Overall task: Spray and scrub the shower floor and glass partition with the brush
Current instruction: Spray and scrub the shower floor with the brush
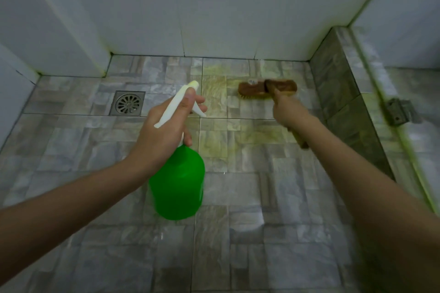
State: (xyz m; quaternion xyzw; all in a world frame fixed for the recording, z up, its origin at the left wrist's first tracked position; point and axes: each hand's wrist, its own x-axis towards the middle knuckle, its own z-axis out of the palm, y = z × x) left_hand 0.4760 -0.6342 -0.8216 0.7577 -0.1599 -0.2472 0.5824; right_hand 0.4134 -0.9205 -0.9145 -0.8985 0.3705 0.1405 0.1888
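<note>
Over the tiled floor (pixel 238 197), your left grip (pixel 164 126) is curled round the neck of the green bottle (pixel 178 185), fingers at the trigger, nozzle pointing away from you. Ahead and right of it, your right grip (pixel 285 112) is closed round the brush (pixel 252 89) handle, bristles down on yellowish tiles. The drain (pixel 127 103) lies just left of the left grip.

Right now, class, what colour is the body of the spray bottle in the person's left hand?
Bright green, with a white trigger head; the spray bottle shows clearly in the head view.
</note>
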